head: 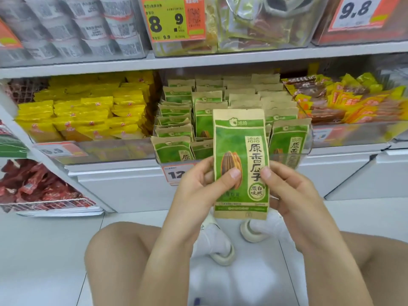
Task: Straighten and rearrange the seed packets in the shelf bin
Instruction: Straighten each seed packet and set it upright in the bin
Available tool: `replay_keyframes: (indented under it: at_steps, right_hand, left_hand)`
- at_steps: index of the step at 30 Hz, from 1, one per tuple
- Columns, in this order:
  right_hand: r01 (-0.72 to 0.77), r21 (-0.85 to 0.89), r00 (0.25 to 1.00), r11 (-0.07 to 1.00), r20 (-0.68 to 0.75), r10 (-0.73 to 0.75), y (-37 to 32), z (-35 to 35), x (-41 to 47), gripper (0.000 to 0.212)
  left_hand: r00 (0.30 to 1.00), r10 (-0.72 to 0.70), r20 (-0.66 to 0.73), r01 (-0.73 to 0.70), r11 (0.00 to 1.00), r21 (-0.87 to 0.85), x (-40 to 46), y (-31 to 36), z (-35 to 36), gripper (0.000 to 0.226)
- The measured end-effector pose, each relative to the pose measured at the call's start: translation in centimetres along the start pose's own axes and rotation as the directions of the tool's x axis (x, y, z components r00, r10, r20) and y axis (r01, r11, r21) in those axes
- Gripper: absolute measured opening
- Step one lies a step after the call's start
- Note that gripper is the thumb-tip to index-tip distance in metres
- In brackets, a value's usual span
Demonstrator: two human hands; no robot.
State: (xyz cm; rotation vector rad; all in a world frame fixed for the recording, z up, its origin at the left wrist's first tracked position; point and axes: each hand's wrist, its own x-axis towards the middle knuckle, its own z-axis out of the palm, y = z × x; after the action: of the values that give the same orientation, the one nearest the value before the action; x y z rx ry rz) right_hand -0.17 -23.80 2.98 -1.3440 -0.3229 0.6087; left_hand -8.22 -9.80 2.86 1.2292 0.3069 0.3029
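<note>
Shelf bin (308, 138) packed tight; left hand (199, 186) and right hand (287, 191) pinch one seed packet (240, 151). Reinsertion may topple neighbouring rows.

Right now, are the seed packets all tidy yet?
Not yet. The back rows in the clear bin stand straight. One green seed packet is out, upright, with the left hand and right hand each keeping a grip on it. The left-column packets lean unevenly, and the middle front has a gap.
</note>
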Motion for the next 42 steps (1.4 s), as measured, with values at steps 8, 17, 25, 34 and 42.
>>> replay_keyframes:
  at_steps: [8, 17, 25, 34, 42]
  right_hand:
    - [-0.055, 0.030, 0.998, 0.998, 0.037, 0.054, 1.3, 0.0, -0.8, 0.027]
    - [0.040, 0.127, 0.997, 0.991, -0.065, -0.032, 2.0, 1.2, -0.7, 0.025]
    - [0.227, -0.065, 0.969, 0.972, -0.084, -0.232, 2.3, 2.0, -0.9, 0.033]
    - [0.242, -0.205, 0.970, 0.948, 0.021, -0.243, 2.4, 2.1, -1.0, 0.028]
    - [0.151, -0.079, 0.979, 0.985, -0.129, -0.160, 2.1, 3.6, 0.8, 0.033]
  left_hand:
    - [0.994, -0.074, -0.082, 0.070, 0.997, -0.044, -1.3, -1.4, 0.6, 0.040]
    - [0.969, 0.010, -0.246, -0.012, 1.000, -0.005, -1.2, -2.1, 1.1, 0.035]
    - [0.914, 0.138, -0.383, -0.110, 0.989, 0.095, -1.1, -3.9, 2.0, 0.022]
    - [0.947, 0.000, -0.322, -0.026, 0.997, -0.079, -1.1, -3.3, 1.1, 0.056]
    - [0.964, -0.031, -0.266, 0.020, 0.999, -0.042, -1.3, -3.3, 1.2, 0.055]
